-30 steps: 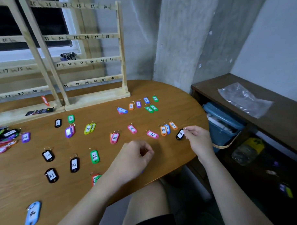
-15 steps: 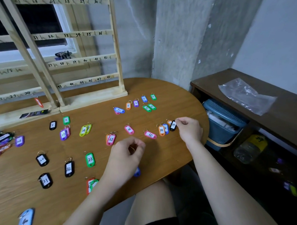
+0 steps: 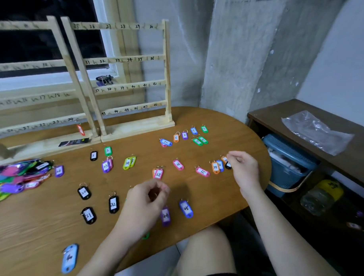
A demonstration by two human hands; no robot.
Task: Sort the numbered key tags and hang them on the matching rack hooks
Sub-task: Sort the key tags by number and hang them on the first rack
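Observation:
Numbered key tags lie spread over the wooden table (image 3: 228, 126). My right hand (image 3: 244, 168) pinches at the ring of a black tag (image 3: 228, 165), which lies against a blue tag (image 3: 220, 165) and the orange tag 38 (image 3: 215, 167). My left hand (image 3: 146, 203) hovers over the near table with its fingers curled to the thumb, and I see nothing in it. Just beside it lie the purple tag 44 (image 3: 165, 216) and the blue tag 45 (image 3: 186, 209). Two wooden racks (image 3: 125, 87) with numbered hooks stand at the back. A red tag (image 3: 80, 129) hangs near hook 24.
A heap of mixed tags (image 3: 15, 177) sits at the table's left edge. Black tags 20, 31 and 32 (image 3: 113, 204) lie left of my left hand. Right of the table stands a dark shelf (image 3: 269, 116) holding a blue basket (image 3: 287, 163), with a plastic bag (image 3: 315, 131) on top.
My right hand brought the black tag leftward and set it against the orange and blue tags. The left hand stayed curled while the view tilted, uncovering tags 44 and 45.

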